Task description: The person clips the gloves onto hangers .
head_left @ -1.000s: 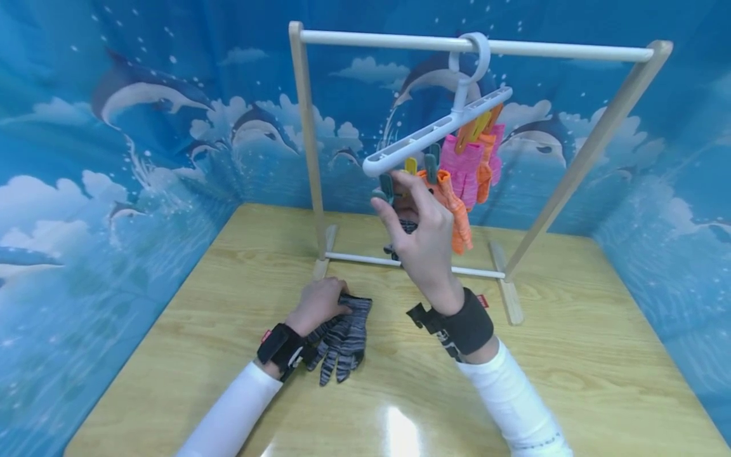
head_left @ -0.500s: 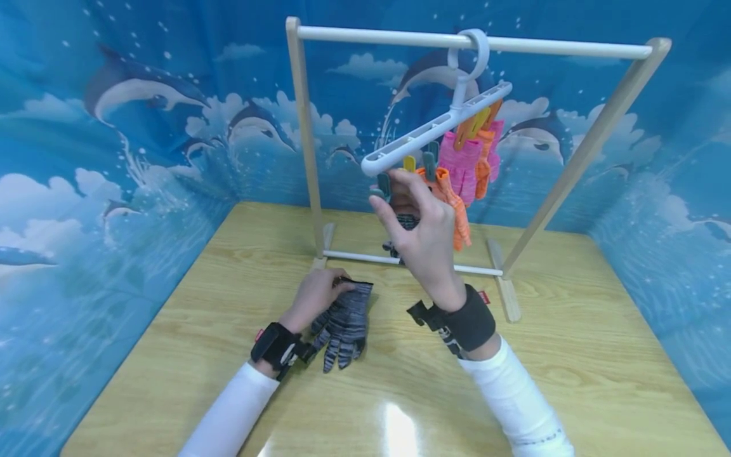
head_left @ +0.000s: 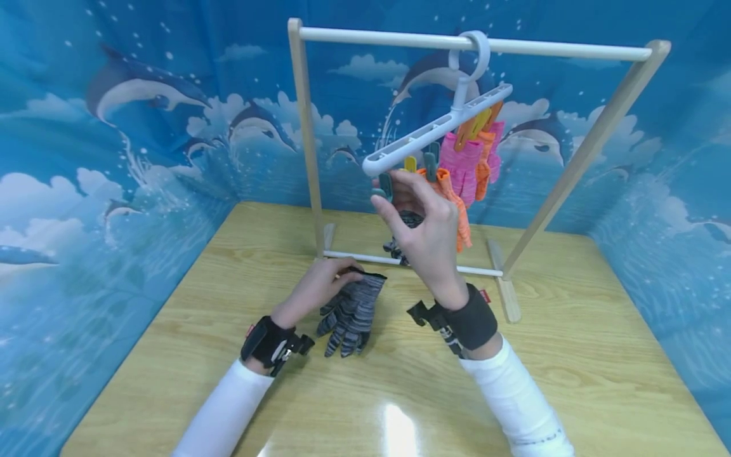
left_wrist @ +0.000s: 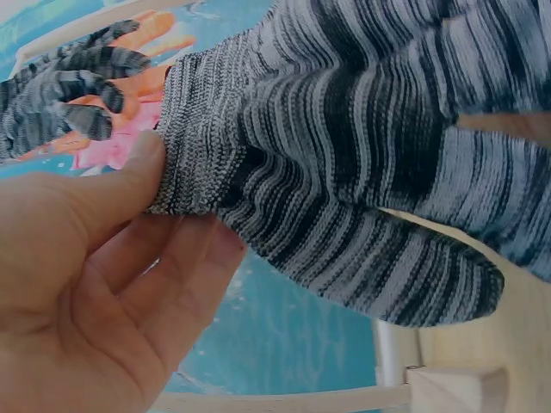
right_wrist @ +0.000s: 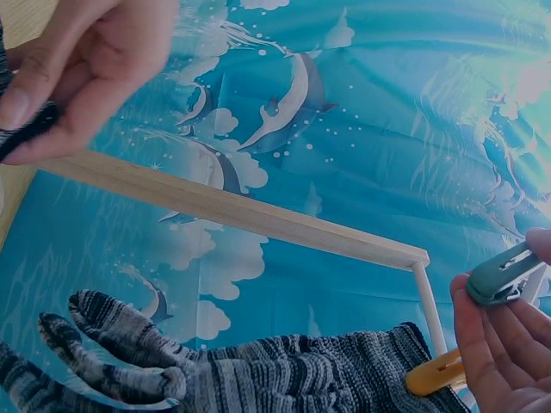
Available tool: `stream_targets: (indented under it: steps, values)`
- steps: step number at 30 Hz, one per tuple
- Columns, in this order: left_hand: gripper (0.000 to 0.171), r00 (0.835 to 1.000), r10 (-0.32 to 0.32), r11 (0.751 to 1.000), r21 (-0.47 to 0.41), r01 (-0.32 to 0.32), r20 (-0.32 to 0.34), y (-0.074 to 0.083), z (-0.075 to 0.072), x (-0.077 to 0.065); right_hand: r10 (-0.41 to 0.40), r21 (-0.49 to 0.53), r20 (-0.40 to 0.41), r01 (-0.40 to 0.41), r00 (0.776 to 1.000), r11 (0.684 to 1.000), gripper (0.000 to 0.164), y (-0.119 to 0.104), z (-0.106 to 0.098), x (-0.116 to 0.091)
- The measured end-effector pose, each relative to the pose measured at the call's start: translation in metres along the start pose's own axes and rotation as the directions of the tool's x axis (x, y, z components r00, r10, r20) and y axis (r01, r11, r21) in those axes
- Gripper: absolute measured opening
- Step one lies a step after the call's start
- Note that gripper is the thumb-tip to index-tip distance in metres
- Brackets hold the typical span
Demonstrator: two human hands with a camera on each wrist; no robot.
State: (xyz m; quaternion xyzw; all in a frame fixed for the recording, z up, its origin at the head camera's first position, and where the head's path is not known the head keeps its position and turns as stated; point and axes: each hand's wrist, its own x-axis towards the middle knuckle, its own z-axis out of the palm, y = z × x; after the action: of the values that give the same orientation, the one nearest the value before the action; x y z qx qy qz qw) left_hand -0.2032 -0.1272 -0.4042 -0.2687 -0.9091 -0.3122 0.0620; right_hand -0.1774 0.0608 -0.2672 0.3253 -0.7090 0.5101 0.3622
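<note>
My left hand (head_left: pixel 320 285) pinches the cuff of a black-and-grey striped knit glove (head_left: pixel 354 311); its fingers dangle low over the table in the head view. In the left wrist view the thumb lies on the cuff (left_wrist: pixel 194 129) and the fingers are behind it. My right hand (head_left: pixel 428 235) pinches a green clothespin (right_wrist: pixel 499 275) at the near end of the grey hanger (head_left: pixel 411 141). Beside it a yellow clothespin (right_wrist: pixel 435 374) clips a second striped glove (right_wrist: pixel 284 374) by the cuff. In the head view my right hand partly hides that glove.
The hanger hooks over the white bar (head_left: pixel 388 39) of a wooden-legged rack. Orange gloves (head_left: pixel 461 219) and pink gloves (head_left: pixel 461 166) hang farther along, held by clothespins. The rack's right foot (head_left: pixel 508 301) stands on the wooden table (head_left: pixel 571 374). A dolphin-print backdrop (head_left: pixel 171 158) surrounds it.
My left hand has taken the glove's cuff and lifted it, moving up and to the right toward the rack. The right hand stays at the green clothespin with little change.
</note>
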Motion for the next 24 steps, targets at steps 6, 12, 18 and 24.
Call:
stream_targets:
  steps: [6, 12, 18, 24]
  values:
    - [0.013, 0.999, 0.05, 0.998, -0.042, -0.051, -0.021, 0.006, -0.011, 0.003, 0.006, -0.008, 0.003, -0.006, 1.0, 1.0, 0.03, -0.001, -0.001, 0.0]
    - [0.015, 0.995, 0.082, 0.993, -0.078, -0.086, -0.054, 0.015, -0.025, 0.005, 0.018, 0.0, 0.008, -0.018, 1.0, 1.0, 0.029, -0.002, -0.001, 0.0]
    - [0.018, 0.989, 0.11, 0.986, -0.113, -0.12, -0.098, 0.029, -0.039, 0.01, 0.04, 0.014, 0.01, -0.04, 0.999, 0.999, 0.027, -0.002, -0.002, 0.001]
    - [0.019, 0.975, 0.163, 0.976, -0.119, -0.182, -0.153, 0.047, -0.05, 0.012, 0.096, 0.036, 0.021, -0.097, 0.995, 0.995, 0.027, -0.01, -0.003, 0.004]
